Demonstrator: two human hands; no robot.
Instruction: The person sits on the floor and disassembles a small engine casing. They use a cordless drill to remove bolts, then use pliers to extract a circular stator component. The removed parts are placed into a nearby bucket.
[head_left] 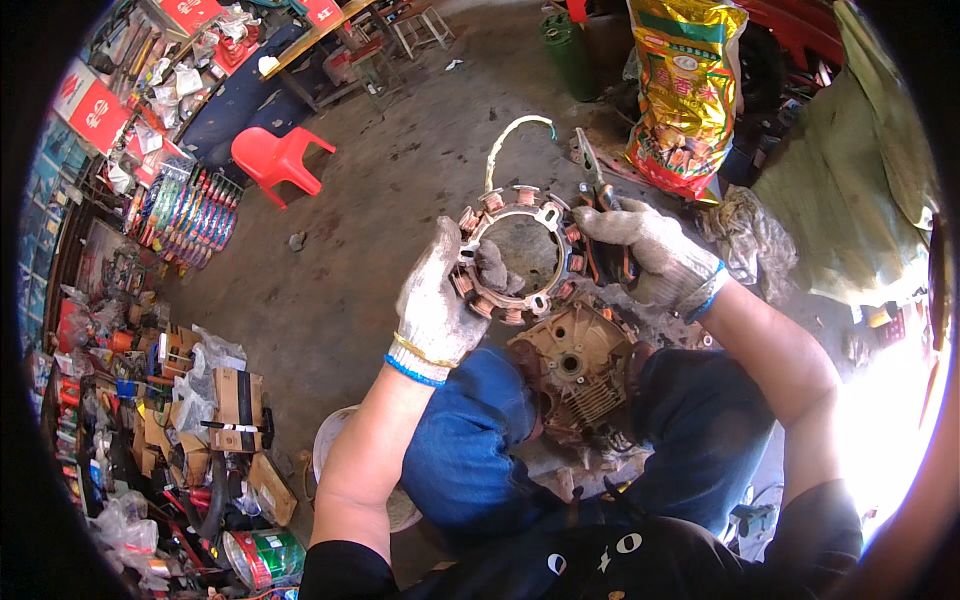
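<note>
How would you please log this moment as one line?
left hand: grips stator coil ring | right hand: holds pliers at ring edge | engine casing: between knees

Daylight scene, bright and even over the concrete floor point(400, 190). Blown-out glare at the right rim, beyond the person's right forearm point(790, 360). Soft shadows under the red stool point(275, 160). Strong fisheye bending and black vignette at all edges. Centre sharp; clutter left of the stool slightly smeared.
</note>
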